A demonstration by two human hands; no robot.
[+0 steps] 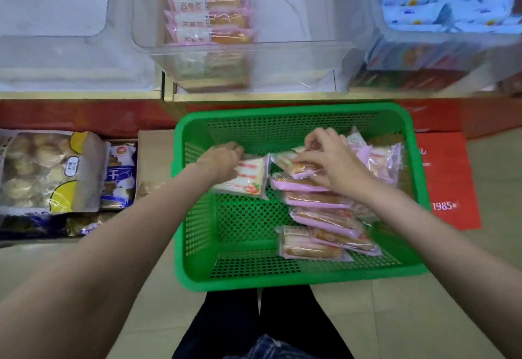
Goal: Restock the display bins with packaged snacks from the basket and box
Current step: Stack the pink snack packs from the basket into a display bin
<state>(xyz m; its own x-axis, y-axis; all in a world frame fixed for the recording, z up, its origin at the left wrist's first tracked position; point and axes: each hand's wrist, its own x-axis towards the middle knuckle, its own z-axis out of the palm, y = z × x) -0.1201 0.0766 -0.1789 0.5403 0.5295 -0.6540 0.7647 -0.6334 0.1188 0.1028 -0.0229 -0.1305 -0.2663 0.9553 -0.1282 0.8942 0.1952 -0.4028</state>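
We've got both hands in the basket (296, 282): left hand (223, 158) grips a white pack (248, 178), right hand (324, 158) pinches the top pink pack (299, 168); the middle bin (248, 56) lies straight ahead above, row running away.

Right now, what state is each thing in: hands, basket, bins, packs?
left hand: grips a white strawberry-print pack in the basket
right hand: pinches a pink cake pack atop the row
green basket: on the floor, part filled, pink packs along its right side
middle clear bin: one row of pink packs, room beside it
right bin: heaped with white-blue packs
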